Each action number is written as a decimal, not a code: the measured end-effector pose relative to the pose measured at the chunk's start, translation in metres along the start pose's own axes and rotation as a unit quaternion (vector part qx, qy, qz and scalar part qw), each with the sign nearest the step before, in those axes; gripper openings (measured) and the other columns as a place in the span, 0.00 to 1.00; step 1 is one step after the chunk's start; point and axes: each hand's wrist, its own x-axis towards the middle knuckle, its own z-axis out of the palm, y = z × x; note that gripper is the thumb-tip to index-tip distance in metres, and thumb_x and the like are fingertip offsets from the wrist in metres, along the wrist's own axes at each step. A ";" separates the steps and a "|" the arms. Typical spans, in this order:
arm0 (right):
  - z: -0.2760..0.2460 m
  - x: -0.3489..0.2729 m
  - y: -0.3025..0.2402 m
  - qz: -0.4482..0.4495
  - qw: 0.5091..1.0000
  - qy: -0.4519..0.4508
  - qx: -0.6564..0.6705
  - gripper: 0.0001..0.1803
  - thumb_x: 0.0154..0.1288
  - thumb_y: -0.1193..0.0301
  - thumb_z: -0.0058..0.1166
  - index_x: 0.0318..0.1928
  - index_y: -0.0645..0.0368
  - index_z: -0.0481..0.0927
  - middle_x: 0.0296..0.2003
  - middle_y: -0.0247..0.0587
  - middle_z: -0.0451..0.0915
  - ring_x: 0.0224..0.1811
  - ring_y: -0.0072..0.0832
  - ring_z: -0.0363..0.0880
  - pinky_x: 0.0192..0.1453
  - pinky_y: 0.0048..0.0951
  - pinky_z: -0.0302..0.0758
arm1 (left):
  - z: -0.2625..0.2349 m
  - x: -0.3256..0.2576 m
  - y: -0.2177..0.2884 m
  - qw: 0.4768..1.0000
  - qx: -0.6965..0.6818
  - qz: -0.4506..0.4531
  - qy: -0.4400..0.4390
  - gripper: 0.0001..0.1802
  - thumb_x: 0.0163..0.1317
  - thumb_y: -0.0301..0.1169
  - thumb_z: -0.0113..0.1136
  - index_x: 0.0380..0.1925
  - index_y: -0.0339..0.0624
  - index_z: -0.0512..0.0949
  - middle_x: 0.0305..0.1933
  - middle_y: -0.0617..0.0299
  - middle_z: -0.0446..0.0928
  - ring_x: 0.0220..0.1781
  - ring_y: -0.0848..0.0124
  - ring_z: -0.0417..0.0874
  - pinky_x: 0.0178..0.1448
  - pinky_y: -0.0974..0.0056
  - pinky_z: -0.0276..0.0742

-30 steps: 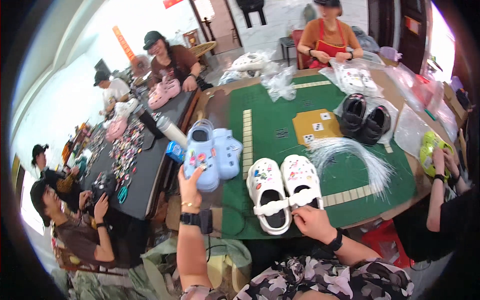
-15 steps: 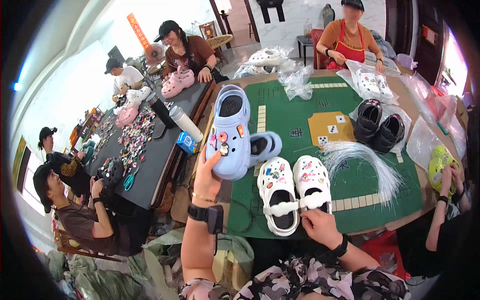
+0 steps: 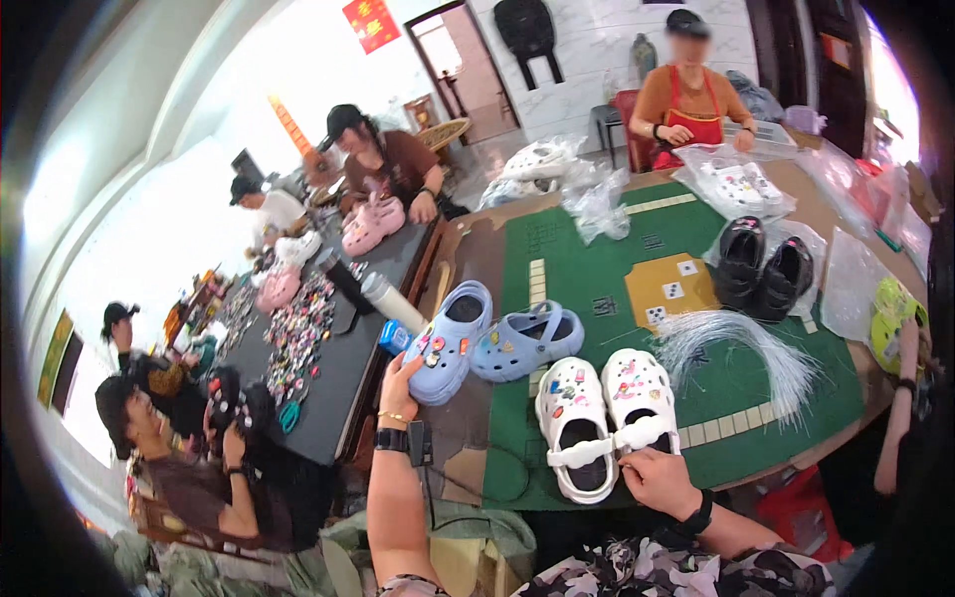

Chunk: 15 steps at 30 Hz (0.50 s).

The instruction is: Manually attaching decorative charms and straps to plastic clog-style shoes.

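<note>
A light blue clog (image 3: pixel 445 350) with colourful charms is in my left hand (image 3: pixel 397 388), gripped by its toe end, sole toward the table. Just right of it lies a second light blue clog (image 3: pixel 517 348), also with charms, its heel strap standing up. In front of me two white clogs (image 3: pixel 573 398) with charms lie side by side, toes pointing away, their white heel straps meeting in the middle. My right hand (image 3: pixel 660 482) is closed at the heel of the right-hand white clog (image 3: pixel 637 388), its curled fingers partly covering that heel.
A bundle of clear plastic ties (image 3: pixel 741 343) and black clogs (image 3: pixel 761 269) lie on the green mat (image 3: pixel 557 239). Bagged white clogs (image 3: pixel 736 187) are farther back. A dark table (image 3: pixel 338 398) at left bears loose charms, bottles and pink clogs (image 3: pixel 373 225). Co-workers sit around.
The blue clog in my left hand has come down toward the table and turned, uncovering the second blue clog. My right hand stays at the white clog's heel. The view has shifted.
</note>
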 end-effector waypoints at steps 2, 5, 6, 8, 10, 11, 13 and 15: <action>-0.002 -0.001 0.003 -0.004 1.000 0.016 -0.017 0.05 0.57 0.68 0.59 0.36 0.50 0.83 0.27 0.36 0.81 0.28 0.37 0.82 0.29 0.37 0.78 | 0.022 0.016 0.011 0.998 0.056 0.028 0.021 0.35 0.55 0.24 0.69 0.63 0.33 0.66 0.58 0.50 0.75 0.57 0.61 0.79 0.61 0.54 0.76; 0.006 -0.003 0.005 -0.004 0.999 0.004 -0.033 0.05 0.60 0.65 0.57 0.36 0.49 0.82 0.27 0.37 0.80 0.27 0.39 0.82 0.28 0.38 0.78 | 0.021 0.067 0.037 0.954 0.274 0.100 -0.069 0.37 0.48 0.23 0.71 0.62 0.35 0.70 0.55 0.54 0.77 0.55 0.64 0.79 0.59 0.63 0.74; 0.008 -0.005 0.010 0.001 0.999 -0.001 -0.034 0.06 0.61 0.64 0.56 0.36 0.49 0.82 0.26 0.37 0.79 0.27 0.40 0.82 0.28 0.39 0.77 | 0.035 0.083 0.044 0.944 0.307 0.076 -0.094 0.36 0.49 0.25 0.70 0.62 0.35 0.70 0.54 0.55 0.78 0.55 0.65 0.79 0.59 0.62 0.74; 0.011 -0.005 0.006 -0.021 1.000 0.004 -0.013 0.06 0.64 0.62 0.54 0.36 0.48 0.81 0.25 0.38 0.78 0.26 0.40 0.81 0.26 0.40 0.77 | 0.013 0.135 0.034 0.900 0.417 0.071 -0.102 0.35 0.51 0.29 0.64 0.63 0.35 0.71 0.55 0.49 0.79 0.53 0.63 0.81 0.56 0.62 0.76; 0.018 -0.001 -0.005 -0.047 0.999 -0.015 -0.018 0.08 0.66 0.60 0.52 0.36 0.47 0.80 0.25 0.36 0.79 0.26 0.39 0.81 0.26 0.40 0.77 | -0.045 0.180 0.021 0.691 0.714 0.103 -0.056 0.30 0.58 0.41 0.57 0.59 0.38 0.75 0.58 0.43 0.78 0.59 0.50 0.79 0.59 0.53 0.77; 0.015 -0.007 0.002 -0.012 0.999 -0.009 -0.037 0.08 0.66 0.60 0.52 0.37 0.47 0.80 0.25 0.36 0.78 0.26 0.38 0.81 0.25 0.40 0.77 | 0.024 0.175 0.005 0.610 0.780 0.098 -0.101 0.20 0.64 0.43 0.52 0.44 0.42 0.83 0.47 0.43 0.82 0.53 0.48 0.82 0.57 0.50 0.77; 0.012 -0.010 -0.001 0.016 0.996 -0.032 -0.077 0.05 0.63 0.63 0.56 0.38 0.44 0.82 0.27 0.31 0.81 0.25 0.35 0.82 0.25 0.35 0.78 | 0.046 0.193 -0.031 0.600 0.787 0.061 -0.133 0.22 0.61 0.42 0.51 0.47 0.40 0.83 0.51 0.45 0.82 0.55 0.52 0.82 0.58 0.52 0.78; 0.018 -0.002 -0.014 -0.041 0.998 -0.019 -0.046 0.05 0.62 0.63 0.57 0.38 0.44 0.83 0.27 0.31 0.81 0.25 0.34 0.82 0.25 0.35 0.78 | 0.004 0.199 -0.055 0.575 0.803 -0.018 -0.158 0.27 0.60 0.42 0.46 0.52 0.39 0.81 0.60 0.43 0.76 0.65 0.49 0.74 0.69 0.50 0.68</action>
